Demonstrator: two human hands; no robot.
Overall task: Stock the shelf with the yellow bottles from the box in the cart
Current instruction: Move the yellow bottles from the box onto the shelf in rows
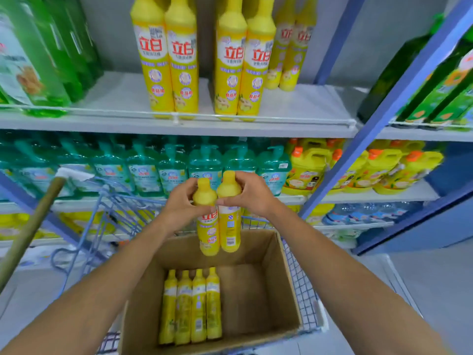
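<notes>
My left hand (183,201) grips the neck of a yellow bottle (208,234), label facing me. Right beside it, my right hand (249,194) grips a second yellow bottle (230,231) turned with its back label toward me. Both bottles hang upright and side by side above the open cardboard box (271,254) in the cart (304,290). Several more yellow bottles (190,307) stand in a row inside the box. On the upper shelf (122,96) several yellow bottles (204,60) stand in pairs, with bare shelf to their left and right.
Green bottles (38,60) fill the upper shelf's left end. Teal pump bottles (158,170) and yellow jugs (307,170) line the shelf below. A blue upright post (378,116) divides the shelving bays. A wooden handle (28,231) leans at the left beside another blue wire cart (112,213).
</notes>
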